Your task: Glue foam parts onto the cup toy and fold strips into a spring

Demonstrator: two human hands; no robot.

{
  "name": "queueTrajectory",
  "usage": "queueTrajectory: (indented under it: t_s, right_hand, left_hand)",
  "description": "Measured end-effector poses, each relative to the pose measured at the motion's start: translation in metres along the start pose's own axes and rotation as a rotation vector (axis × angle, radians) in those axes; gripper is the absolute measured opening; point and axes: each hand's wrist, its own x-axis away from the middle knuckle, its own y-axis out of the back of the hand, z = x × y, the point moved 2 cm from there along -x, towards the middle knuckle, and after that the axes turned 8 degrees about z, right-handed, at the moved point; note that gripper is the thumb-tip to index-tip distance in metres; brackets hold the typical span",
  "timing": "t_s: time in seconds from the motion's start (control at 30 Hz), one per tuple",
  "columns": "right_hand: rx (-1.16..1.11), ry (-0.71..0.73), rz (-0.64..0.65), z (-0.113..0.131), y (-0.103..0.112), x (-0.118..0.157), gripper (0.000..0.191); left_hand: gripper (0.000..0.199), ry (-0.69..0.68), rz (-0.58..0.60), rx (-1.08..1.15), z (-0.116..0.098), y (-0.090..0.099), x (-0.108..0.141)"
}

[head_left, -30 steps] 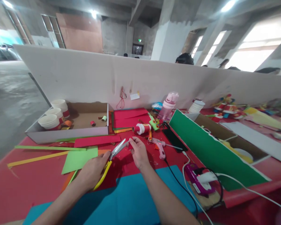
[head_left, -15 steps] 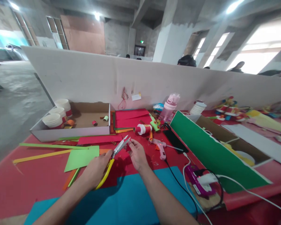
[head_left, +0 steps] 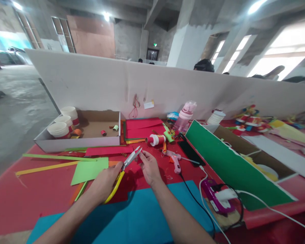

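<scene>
My left hand is closed around the yellow handles of a pair of scissors, whose metal blades point up and away, slightly parted. At the blade tips, my right hand pinches what looks like a small piece of red paper, hard to make out against the red table. Beneath my forearms lies a blue sheet. Left of the scissors are a light green paper and a red paper strip. A pink glue gun rests to the right of my right hand.
At the back left, a shallow box holds paper cups and small paper rolls. A green-sided box stands on the right, near a purple power strip with cables. Behind are a pink bottle and a white partition.
The view has shifted very slightly. Both hands and the scissors keep nearly the same place. Beyond the partition at the right, a person has moved.
</scene>
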Motion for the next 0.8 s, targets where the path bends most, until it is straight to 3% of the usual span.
queueTrajectory:
  t_s: [0.8]
  right_hand:
    - [0.018,-0.016,-0.015,-0.0004,0.0034,-0.0018,0.025]
  left_hand:
    - [0.021,-0.001,0.032,0.004,0.0030,0.0071,0.0042]
